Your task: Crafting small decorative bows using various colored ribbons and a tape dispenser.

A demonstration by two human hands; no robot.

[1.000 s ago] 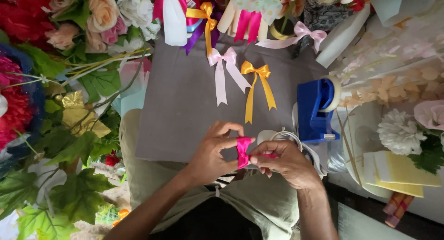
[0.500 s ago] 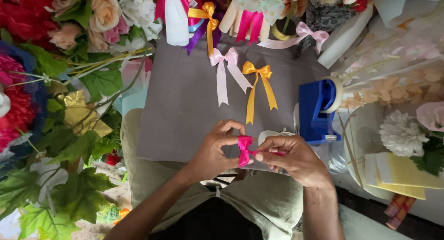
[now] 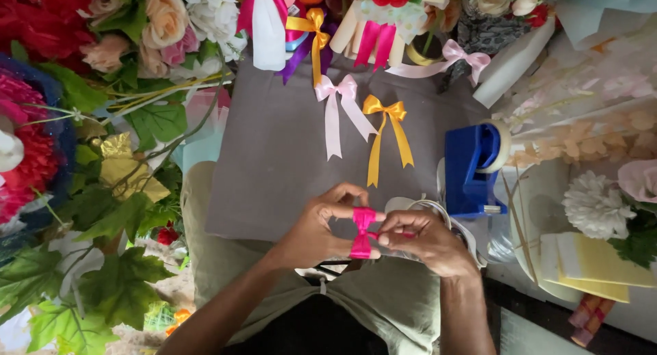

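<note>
My left hand (image 3: 320,226) and my right hand (image 3: 424,240) meet over my lap at the near edge of a grey board (image 3: 274,156). Between them is a hot pink ribbon (image 3: 361,233), looped around my left fingertips and pinched by both hands. On the board beyond lie a finished light pink bow (image 3: 337,109) and a finished yellow bow (image 3: 387,133), side by side with long tails.
A blue tape dispenser (image 3: 472,167) stands right of the board, white cord (image 3: 424,208) beside it. Artificial flowers and leaves (image 3: 102,88) crowd the left; more bows and ribbons (image 3: 315,27) line the far edge. Yellow paper (image 3: 588,259) and a white flower (image 3: 595,204) sit at right.
My hands stay in place; the fingers have shifted slightly, working the pink ribbon's loop tighter around the left fingertips.
</note>
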